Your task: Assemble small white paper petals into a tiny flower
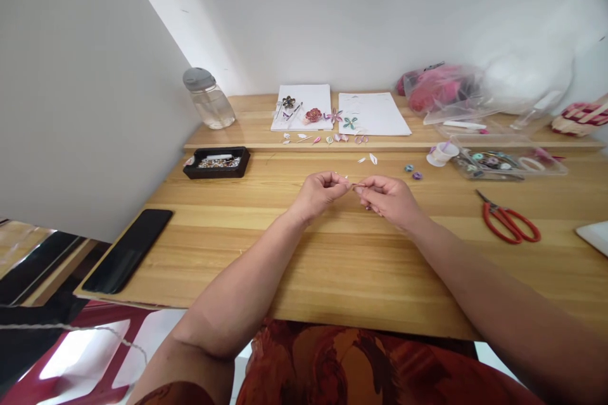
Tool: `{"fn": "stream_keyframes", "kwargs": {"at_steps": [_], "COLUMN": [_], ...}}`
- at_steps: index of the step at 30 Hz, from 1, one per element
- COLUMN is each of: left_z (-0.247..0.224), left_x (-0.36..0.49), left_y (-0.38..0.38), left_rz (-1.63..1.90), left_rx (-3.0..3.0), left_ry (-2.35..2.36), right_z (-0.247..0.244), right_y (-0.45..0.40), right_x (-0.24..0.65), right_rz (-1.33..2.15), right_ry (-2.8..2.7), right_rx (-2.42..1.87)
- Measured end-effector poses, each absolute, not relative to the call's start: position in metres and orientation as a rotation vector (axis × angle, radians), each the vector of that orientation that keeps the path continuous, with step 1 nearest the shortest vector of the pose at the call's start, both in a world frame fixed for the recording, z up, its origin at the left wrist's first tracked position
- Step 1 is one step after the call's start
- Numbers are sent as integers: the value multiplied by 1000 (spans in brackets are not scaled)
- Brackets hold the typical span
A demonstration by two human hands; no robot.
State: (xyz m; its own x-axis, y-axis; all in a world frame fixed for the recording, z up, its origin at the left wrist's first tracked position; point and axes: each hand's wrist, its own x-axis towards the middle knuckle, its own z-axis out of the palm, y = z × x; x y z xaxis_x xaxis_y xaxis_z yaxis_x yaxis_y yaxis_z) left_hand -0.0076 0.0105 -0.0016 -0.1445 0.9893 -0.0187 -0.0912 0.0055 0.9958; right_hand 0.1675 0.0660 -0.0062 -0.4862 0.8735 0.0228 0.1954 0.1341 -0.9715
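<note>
Above the middle of the wooden table, my left hand (pixel 323 194) and my right hand (pixel 387 198) almost meet at the fingertips. Both are closed in a pinch on a small, thin piece (pixel 354 185) between them, too small to make out. Just beyond the hands lie small white petal shapes (pixel 373 159). Two small spools, one blue (pixel 409 168) and one purple (pixel 417 175), sit to the right of them. Finished-looking flowers, a red one (pixel 313 115) and a green one (pixel 350 123), rest on white paper at the back.
Red-handled scissors (pixel 508 221) lie at the right, below a clear tray (pixel 510 164) of small parts and a white spool (pixel 443 154). At the left are a black bead box (pixel 216 162), a phone (pixel 128 251) and a water bottle (pixel 209 99). A raised shelf edge (pixel 266 147) crosses behind.
</note>
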Motion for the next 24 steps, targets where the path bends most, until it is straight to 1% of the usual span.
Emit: {"fn": "stream_keyframes", "kwargs": {"at_steps": [3,7,12,15,18,21,24], "left_z": [-5,-8,-8,-5,-1,2,3], "left_x": [-8,-10,-10,-8,-7,-7,-7], "left_y": [13,15,12,8,6,6,7], "left_rz": [1408,1412,1223,1115,1085,1140,1251], "left_rx": [1025,1176,1423,1460,1397,1279,1156], "left_ry": [1295,1443,1534,1447,1322,1255,1241], "right_z": [-5,-1,4,4,1,-5,-9], "right_y": [58,50,52,59,65,70,69], "right_x": [167,166,169,172,172,171,169], "right_rz": [1215,978,831,834,1006,1192,1193], "right_ry": [-1950,-2052,-2018,-2002,-1939,-1843,-1874], "right_rx": [-998,-972,-959,-941,-903,-912,-933]}}
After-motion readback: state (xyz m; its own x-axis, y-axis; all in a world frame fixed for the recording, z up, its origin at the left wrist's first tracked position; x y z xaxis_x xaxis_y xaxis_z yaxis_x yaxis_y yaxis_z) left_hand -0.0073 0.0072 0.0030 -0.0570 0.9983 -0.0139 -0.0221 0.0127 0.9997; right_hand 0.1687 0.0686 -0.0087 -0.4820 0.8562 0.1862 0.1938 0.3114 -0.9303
